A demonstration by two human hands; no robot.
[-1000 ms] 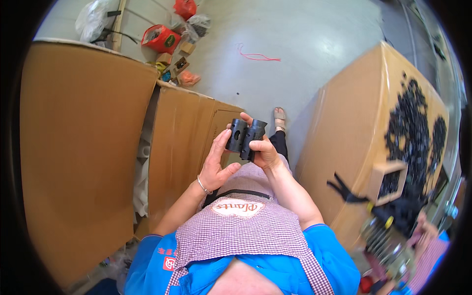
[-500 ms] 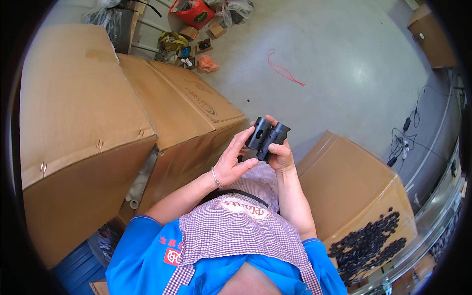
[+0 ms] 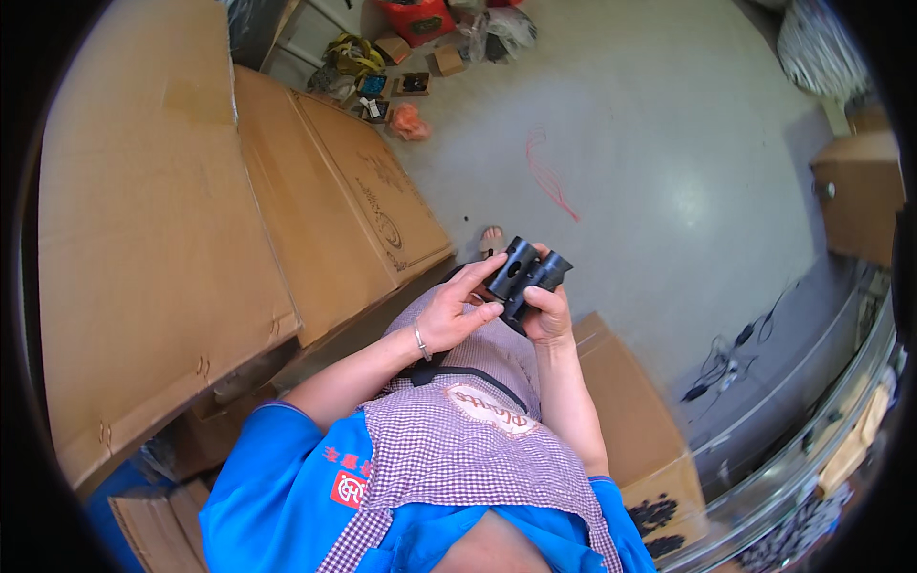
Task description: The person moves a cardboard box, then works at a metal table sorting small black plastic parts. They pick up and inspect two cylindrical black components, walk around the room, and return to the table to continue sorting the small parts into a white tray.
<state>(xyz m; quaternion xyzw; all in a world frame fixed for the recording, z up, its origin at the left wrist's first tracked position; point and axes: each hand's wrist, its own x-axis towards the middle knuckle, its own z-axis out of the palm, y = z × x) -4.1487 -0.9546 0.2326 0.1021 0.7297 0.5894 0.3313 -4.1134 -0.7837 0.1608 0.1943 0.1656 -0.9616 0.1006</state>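
In front of my apron, both hands hold a pair of black tubular parts side by side, the left tube (image 3: 509, 268) showing an oval hole in its wall and the right tube (image 3: 542, 275) ending in a wider rim. My left hand (image 3: 455, 313) has its fingers against the left tube, with the thumb near the lower end. Wrapped round the right tube is my right hand (image 3: 548, 313), thumb across its front and fingertips behind. The lower ends of the tubes are partly hidden by my hands.
Large cartons (image 3: 124, 248) stand at the left, and another carton (image 3: 626, 392) at the right has small black pieces (image 3: 654, 516) on it. Red string (image 3: 548, 177) lies on the floor ahead. Cables (image 3: 716, 368) trail at the right, near a brown box (image 3: 860, 196).
The whole view has shifted, with the cartons and floor items sitting differently in it. A foot now shows beyond the tubes. Both hands keep hold of the tubes, which have barely changed angle.
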